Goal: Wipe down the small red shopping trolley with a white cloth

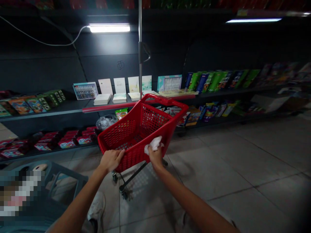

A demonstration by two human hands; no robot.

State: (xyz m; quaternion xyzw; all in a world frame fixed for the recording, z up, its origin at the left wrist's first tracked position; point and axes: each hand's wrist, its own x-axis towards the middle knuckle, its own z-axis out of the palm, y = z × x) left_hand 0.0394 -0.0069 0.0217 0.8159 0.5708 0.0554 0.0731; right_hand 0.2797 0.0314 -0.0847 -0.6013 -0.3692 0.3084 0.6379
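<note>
Bare forearms (80, 200) reaching up from the lower edge of the view, ending in a left hand (111, 160) and a right hand (155, 156). Left hand closed over the rear rim of a red plastic shopping cart with mesh sides (136, 129), fingers (119, 154) curled on the red edge. Right hand closed around a crumpled white cloth (153, 144), pressed against the same rim, white folds bunched above the knuckles. Under the cart, a black metal frame on small castors (131, 176), and just behind it, a white sneaker (97, 207). Left of the cart, a grey plastic crate (65, 178), partly hidden by a pixelated patch (19, 194). Right of the cart, large grey floor tiles (209, 168). Just beyond the cart, a clear plastic bag (104, 123) and a green-and-white packet (121, 113), both on a low dark shelf (48, 150) carrying red-and-white boxes (65, 139). Farther beyond the cart, a higher dark shelf (48, 110) lined with white cards (120, 85) and green boxes (213, 81), and a slim metal pole (140, 42) rising past them.
</note>
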